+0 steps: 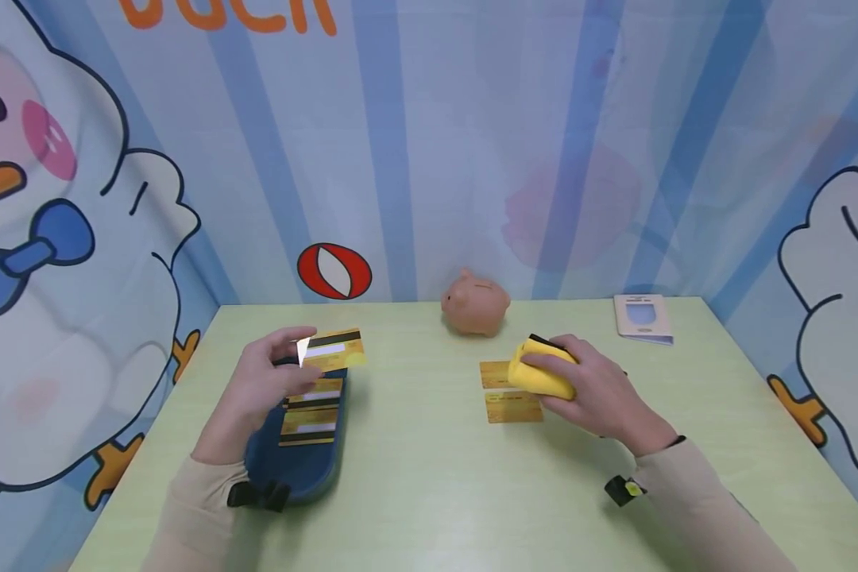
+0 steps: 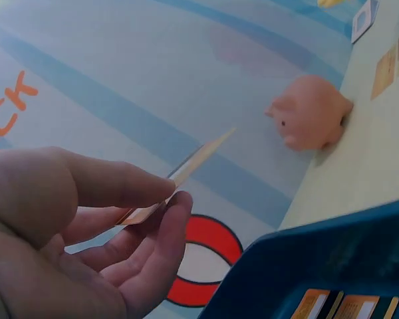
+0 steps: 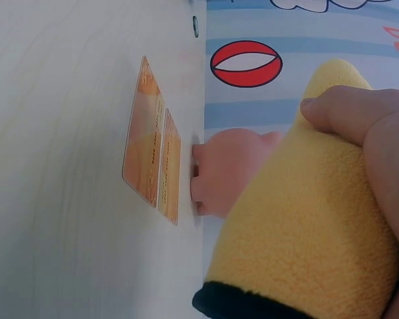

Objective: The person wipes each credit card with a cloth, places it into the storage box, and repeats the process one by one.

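Observation:
My left hand [image 1: 268, 373] pinches a gold bank card [image 1: 343, 347] between thumb and fingers, its striped side up, above the far end of a dark blue tray [image 1: 303, 481]. More gold cards [image 1: 307, 429], striped sides showing, lie in that tray. In the left wrist view the held card [image 2: 203, 163] appears nearly edge-on. A folded, fuzzy yellow cloth [image 1: 543, 373] with a black edge is gripped in my right hand [image 1: 593, 397]. Just beyond and below the cloth, two gold cards [image 1: 511, 407] lie flat on the table, one behind the other; the cloth partly overlaps them in the head view.
A pink piggy bank [image 1: 475, 306] stands at the back middle of the pale table [image 1: 415, 492]. At the back right lies a cream booklet-like card holder [image 1: 642, 318] with a bluish panel. A printed curtain [image 1: 450, 143] hangs behind the table and along both sides.

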The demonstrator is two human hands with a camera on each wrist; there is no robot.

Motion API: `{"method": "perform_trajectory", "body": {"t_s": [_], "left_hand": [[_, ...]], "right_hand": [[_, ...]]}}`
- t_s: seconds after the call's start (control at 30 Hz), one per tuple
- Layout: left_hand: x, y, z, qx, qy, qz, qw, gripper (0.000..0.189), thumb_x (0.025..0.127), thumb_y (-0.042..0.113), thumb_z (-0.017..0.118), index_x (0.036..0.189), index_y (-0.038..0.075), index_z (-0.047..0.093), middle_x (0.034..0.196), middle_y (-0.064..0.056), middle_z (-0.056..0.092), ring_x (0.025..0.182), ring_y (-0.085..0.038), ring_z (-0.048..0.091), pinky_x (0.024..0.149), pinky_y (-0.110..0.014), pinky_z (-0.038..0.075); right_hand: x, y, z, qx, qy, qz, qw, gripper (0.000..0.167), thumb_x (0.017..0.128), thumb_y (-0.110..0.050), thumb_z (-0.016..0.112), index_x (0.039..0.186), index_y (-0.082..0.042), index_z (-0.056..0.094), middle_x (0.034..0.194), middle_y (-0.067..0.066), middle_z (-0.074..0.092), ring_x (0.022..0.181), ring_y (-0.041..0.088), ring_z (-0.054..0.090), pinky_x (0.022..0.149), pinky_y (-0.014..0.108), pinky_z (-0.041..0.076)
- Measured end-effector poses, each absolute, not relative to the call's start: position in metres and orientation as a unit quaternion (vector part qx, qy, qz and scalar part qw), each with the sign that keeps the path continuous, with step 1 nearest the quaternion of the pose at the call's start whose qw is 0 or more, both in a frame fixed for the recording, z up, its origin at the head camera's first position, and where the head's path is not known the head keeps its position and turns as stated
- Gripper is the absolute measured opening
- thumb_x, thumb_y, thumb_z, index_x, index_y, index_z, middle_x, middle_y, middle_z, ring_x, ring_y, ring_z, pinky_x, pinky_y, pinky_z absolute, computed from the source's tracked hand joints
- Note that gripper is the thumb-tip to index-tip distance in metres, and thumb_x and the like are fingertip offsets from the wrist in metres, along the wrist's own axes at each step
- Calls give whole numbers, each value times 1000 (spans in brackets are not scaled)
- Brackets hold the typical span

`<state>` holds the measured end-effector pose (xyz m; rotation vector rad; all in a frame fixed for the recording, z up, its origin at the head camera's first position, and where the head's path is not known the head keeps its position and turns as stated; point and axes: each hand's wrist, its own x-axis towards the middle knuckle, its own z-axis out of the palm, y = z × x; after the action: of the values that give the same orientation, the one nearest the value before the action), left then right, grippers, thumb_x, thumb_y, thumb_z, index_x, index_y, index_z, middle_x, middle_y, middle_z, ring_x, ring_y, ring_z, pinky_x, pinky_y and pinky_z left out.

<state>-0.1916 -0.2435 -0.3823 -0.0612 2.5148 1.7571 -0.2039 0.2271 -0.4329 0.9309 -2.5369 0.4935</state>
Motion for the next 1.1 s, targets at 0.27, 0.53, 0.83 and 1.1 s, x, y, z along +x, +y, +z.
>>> {"method": "perform_trajectory", "body": {"t_s": [0.27,0.53,0.83,1.1], "left_hand": [[-188,-263,-387,-37,859,511,15,63,95,2,71,154,0,47,124,-26,55,105,-36,63,81,-37,64],[-184,-279,-396,-57,879,471,56,65,91,-4,72,151,-7,46,127,-33,55,102,-37,66,79,-35,63],[-179,-290,-408,-66,876,462,122,61,91,-5,73,147,-7,49,115,-26,61,94,-27,68,77,-33,64],[-173,-296,-411,-50,862,475,169,58,88,-12,73,142,-7,53,96,-15,55,84,-23,70,74,-37,65]], "right_hand": [[-204,229,-433,329,-907,179,194,53,84,-22,88,134,-26,70,128,12,59,102,26,60,72,43,59],[-203,228,-433,329,-907,178,193,53,84,-22,88,133,-26,70,129,13,59,104,27,61,72,43,60],[-203,229,-435,332,-907,179,189,56,83,-22,89,135,-26,70,129,12,59,105,27,61,74,43,60],[-202,230,-434,331,-908,177,188,55,83,-21,89,135,-26,69,129,12,59,105,26,61,74,44,60]]}}
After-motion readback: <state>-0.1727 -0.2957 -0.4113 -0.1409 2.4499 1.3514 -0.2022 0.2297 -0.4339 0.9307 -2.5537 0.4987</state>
